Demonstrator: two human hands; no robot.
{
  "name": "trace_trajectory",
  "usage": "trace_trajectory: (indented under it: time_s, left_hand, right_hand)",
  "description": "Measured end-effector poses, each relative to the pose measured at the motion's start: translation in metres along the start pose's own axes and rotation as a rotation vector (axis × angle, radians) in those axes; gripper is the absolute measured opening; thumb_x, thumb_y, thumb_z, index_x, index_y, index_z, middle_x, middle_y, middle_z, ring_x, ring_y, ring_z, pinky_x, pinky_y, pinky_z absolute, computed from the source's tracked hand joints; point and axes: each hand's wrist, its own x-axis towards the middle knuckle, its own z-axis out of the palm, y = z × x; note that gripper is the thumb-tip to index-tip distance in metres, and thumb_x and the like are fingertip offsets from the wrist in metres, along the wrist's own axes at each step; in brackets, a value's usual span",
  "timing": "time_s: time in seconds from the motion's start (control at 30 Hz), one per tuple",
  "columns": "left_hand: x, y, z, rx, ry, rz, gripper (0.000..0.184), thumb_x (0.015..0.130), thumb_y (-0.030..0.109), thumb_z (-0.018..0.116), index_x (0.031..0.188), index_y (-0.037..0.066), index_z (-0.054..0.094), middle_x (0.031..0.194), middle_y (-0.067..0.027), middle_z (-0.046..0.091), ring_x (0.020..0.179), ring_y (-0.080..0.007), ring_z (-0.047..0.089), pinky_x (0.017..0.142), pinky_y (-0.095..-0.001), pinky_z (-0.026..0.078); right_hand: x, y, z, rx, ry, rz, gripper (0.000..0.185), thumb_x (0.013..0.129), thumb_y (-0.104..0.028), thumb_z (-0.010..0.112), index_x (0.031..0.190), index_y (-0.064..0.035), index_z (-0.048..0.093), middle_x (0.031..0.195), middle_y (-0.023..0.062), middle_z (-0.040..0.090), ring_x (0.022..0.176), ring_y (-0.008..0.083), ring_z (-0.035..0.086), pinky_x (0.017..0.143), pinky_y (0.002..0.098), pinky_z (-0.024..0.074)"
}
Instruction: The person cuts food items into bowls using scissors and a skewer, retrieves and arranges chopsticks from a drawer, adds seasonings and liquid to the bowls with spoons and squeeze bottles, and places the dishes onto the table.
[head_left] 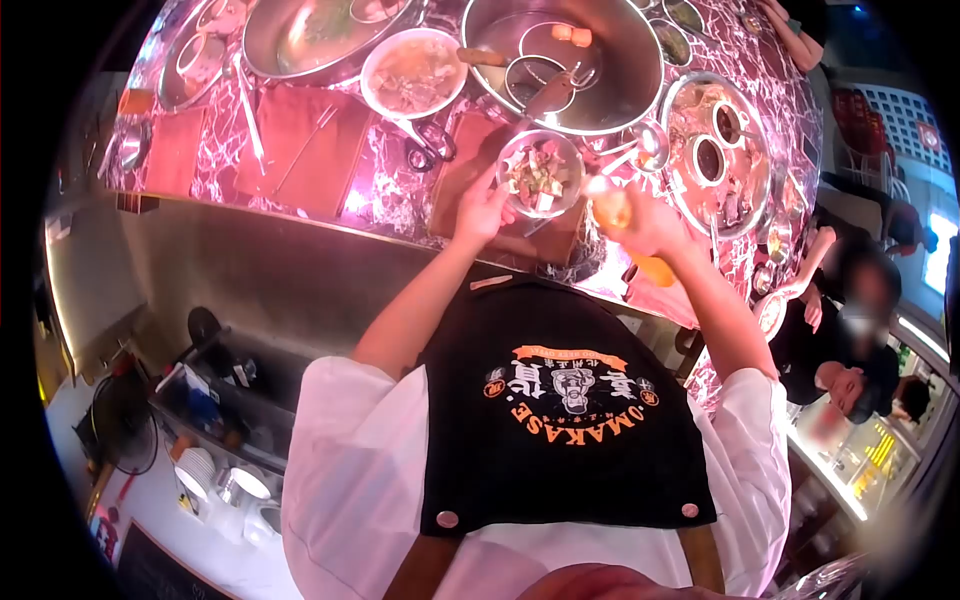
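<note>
At the left, scissors [430, 147] lie on the marbled table [392, 188], near enough that the left wrist should steer clear. The left hand [482, 213] has its grip closed on the near left side of the small bowl [541, 175] of chopped food, which is just in front of the large pot [628, 70]; whether it is lifted I cannot tell. Holding it level should keep the pieces in. Next, the right hand [655, 225] wraps its grip around a blurred yellow-orange thing [613, 210], perhaps a bottle; if so, aim over the bowl's middle and squeeze lightly, away from the platter [757, 120] farther right.
</note>
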Motion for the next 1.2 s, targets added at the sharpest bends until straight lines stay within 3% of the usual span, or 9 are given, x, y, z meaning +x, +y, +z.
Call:
trace_trajectory:
  time_s: [0.13,0.5,0.6,0.7,0.83,0.97,1.03,1.1,1.2]
  left_hand:
    - [-0.011,0.001,-0.011,0.036,0.145,0.006,0.047,0.101,0.021,0.053,0.142,0.001,0.044,0.073,-0.0059,0.062,0.053,-0.0115,0.057,0.049,-0.0229,0.047]
    - [-0.079,-0.013,-0.121,-0.115,0.636,0.228,0.035,0.102,0.028,0.053,0.125,0.002,0.058,0.080,-0.0045,0.064,0.062,-0.0088,0.057,0.057,-0.0220,0.046]
    - [-0.094,-0.024,-0.130,-0.131,0.750,0.229,0.032,0.102,0.028,0.055,0.122,0.004,0.060,0.079,-0.0047,0.064,0.061,-0.0090,0.057,0.056,-0.0218,0.045]
    - [-0.109,-0.032,-0.119,-0.136,0.873,0.207,0.029,0.102,0.028,0.055,0.118,0.005,0.061,0.078,-0.0041,0.063,0.060,-0.0091,0.057,0.055,-0.0215,0.045]
    - [-0.115,-0.038,-0.083,-0.094,0.834,0.204,0.028,0.103,0.023,0.050,0.121,0.004,0.060,0.081,-0.0048,0.064,0.063,-0.0091,0.056,0.058,-0.0215,0.046]
    - [-0.113,-0.039,-0.019,0.436,0.617,0.110,0.028,0.098,0.026,0.059,0.108,0.001,0.066,0.080,-0.0049,0.065,0.069,-0.0113,0.061,0.061,-0.0257,0.050]
    - [-0.106,-0.028,0.027,0.815,0.513,0.236,0.025,0.092,0.028,0.062,0.099,0.006,0.070,0.091,-0.0163,0.067,0.084,-0.0335,0.065,0.075,-0.0394,0.051]
    - [-0.091,-0.031,0.053,0.981,0.388,0.213,0.026,0.088,0.026,0.066,0.106,0.008,0.069,0.096,-0.0130,0.062,0.094,-0.0329,0.060,0.080,-0.0421,0.050]
    - [-0.069,-0.040,0.073,1.162,0.363,0.347,0.027,0.085,0.027,0.070,0.103,0.007,0.066,0.097,-0.0128,0.059,0.098,-0.0337,0.058,0.080,-0.0439,0.049]
  right_hand:
    - [0.012,-0.060,-0.004,-0.162,-0.179,0.105,0.071,0.075,-0.048,0.068,0.127,-0.0039,0.048,0.108,0.0217,0.067,0.103,0.0352,0.066,0.089,0.0431,0.0518]
    - [-0.003,-0.043,-0.011,-0.263,-0.196,0.089,0.082,0.072,-0.056,0.071,0.128,-0.0021,0.047,0.110,0.0224,0.068,0.103,0.0360,0.066,0.090,0.0438,0.0509]
    - [-0.021,0.003,-0.020,0.047,-0.038,0.019,0.080,0.072,-0.048,0.077,0.128,0.0006,0.046,0.107,0.0259,0.066,0.104,0.0401,0.064,0.089,0.0446,0.0503]
    - [0.003,0.080,-0.039,0.716,0.345,-0.119,0.068,0.077,-0.035,0.079,0.127,0.0005,0.049,0.110,0.0181,0.066,0.102,0.0253,0.065,0.088,0.0374,0.0512]
    - [0.059,0.112,-0.109,0.689,0.780,-0.145,0.078,0.071,-0.033,0.085,0.131,0.0006,0.049,0.122,0.0167,0.060,0.113,0.0275,0.059,0.098,0.0391,0.0462]
    - [0.181,0.179,-0.092,0.812,0.706,-0.317,0.077,0.068,-0.019,0.085,0.133,-0.0017,0.049,0.127,0.0119,0.058,0.122,0.0230,0.053,0.104,0.0369,0.0418]
    - [0.210,0.197,-0.082,0.913,0.542,-0.385,0.077,0.070,-0.016,0.084,0.135,-0.0024,0.046,0.130,0.0109,0.057,0.123,0.0228,0.053,0.105,0.0359,0.0410]
    - [0.201,0.189,-0.089,1.114,0.409,-0.379,0.078,0.073,-0.014,0.084,0.138,-0.0017,0.043,0.132,0.0110,0.057,0.123,0.0218,0.052,0.107,0.0347,0.0393]
    - [0.190,0.187,-0.091,0.880,0.459,-0.359,0.081,0.075,-0.025,0.084,0.139,-0.0009,0.041,0.133,0.0129,0.055,0.127,0.0244,0.050,0.109,0.0360,0.0369]
